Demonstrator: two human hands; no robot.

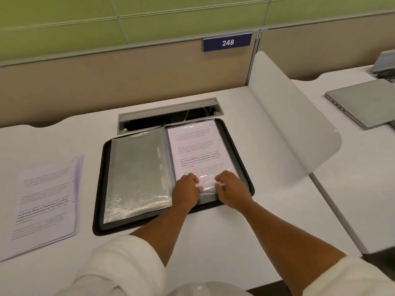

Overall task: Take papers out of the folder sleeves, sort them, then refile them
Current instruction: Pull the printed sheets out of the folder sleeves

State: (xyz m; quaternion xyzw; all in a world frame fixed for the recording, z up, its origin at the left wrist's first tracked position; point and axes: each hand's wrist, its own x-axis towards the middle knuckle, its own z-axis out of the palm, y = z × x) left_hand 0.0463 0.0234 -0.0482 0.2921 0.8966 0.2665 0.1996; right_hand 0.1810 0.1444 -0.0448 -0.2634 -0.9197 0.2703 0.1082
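Black zip-edged display folder (239, 146) open on white desk (213, 242); left hand (187, 192) and right hand (232, 190) pinch clear sleeve's (208, 190) bottom edge over printed page (198, 150). Best spread plastic, keep sheet flat.

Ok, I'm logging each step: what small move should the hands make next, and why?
Probably slide the printed sheet out of the right-hand sleeve: both the left hand and right hand rest at its lower edge, and a paper stack already lies beside the folder.
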